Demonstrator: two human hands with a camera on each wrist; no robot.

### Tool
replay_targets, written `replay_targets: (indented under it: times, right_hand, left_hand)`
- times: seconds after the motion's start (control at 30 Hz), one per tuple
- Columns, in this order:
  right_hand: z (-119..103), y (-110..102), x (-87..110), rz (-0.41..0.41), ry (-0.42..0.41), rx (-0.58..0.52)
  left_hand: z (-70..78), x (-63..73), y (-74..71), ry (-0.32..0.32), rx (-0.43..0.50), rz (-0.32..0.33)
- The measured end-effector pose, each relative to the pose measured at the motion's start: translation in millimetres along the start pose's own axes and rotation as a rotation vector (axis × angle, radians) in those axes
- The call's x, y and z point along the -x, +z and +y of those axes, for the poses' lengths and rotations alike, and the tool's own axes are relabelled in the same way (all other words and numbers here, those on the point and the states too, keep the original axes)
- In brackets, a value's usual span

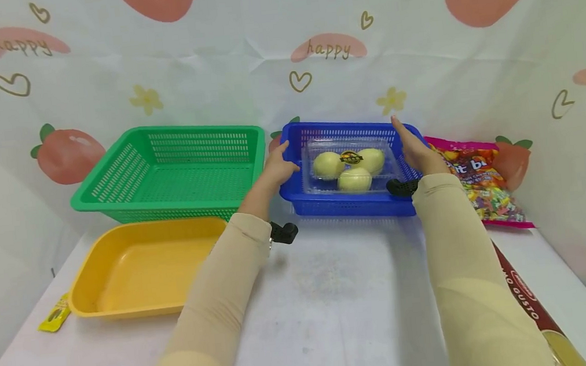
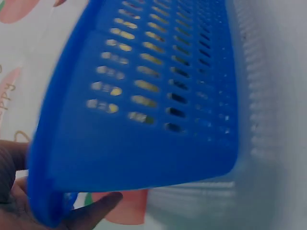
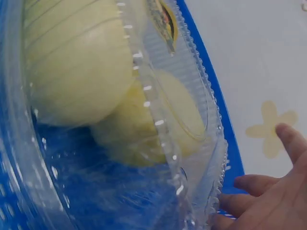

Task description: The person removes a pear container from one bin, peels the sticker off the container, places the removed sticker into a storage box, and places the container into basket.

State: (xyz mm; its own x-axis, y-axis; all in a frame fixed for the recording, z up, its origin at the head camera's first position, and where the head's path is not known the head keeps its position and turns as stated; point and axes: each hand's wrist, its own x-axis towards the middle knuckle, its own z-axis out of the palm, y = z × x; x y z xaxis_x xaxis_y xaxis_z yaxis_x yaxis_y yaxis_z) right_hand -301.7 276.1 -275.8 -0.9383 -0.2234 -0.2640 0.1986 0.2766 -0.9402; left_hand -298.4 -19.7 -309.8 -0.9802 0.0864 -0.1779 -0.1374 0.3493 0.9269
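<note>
A blue slotted basket stands against the back cloth. Inside it lies a clear plastic box with three pale, round fruits and a dark label on its lid. At the basket's left end, my left hand grips the rim, its thumb over the top and fingers reaching below. The rim hides part of that hand in the left wrist view. Over the basket's right end, my right hand is open with fingers extended; in the right wrist view its fingertips are close beside the box's edge.
Left of the blue basket is a green slotted basket, with a yellow tub in front and a small yellow packet beside it. A candy bag leans at the right; a long dark-red package lies under my right forearm.
</note>
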Motion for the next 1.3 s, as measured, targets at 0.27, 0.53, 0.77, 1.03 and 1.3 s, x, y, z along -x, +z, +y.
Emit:
replay_targets:
  times: [0.27,0.53,0.77,1.03,1.3]
  right_hand:
    - [37,-10,-32.9,-0.006,0.034,0.083]
    - [46,-15,-33.6,-0.074,0.063,0.102]
    - [55,-15,-34.7,-0.176,0.067,0.148]
    - [59,-20,-36.1,-0.231,0.033,0.128]
    - [58,-22,-35.5,-0.229,-0.042,0.178]
  left_hand:
    - [-13.3,-6.8,9.3,0.013,0.017,0.054]
    - [-17.4,-7.9,11.6,0.072,-0.029,0.045]
    - [-23.1,-9.4,12.7,0.123,-0.070,0.049]
    - [-23.5,-9.5,13.0,0.132,-0.063,0.060]
    - [-23.1,-9.9,12.9,0.127,-0.062,0.061]
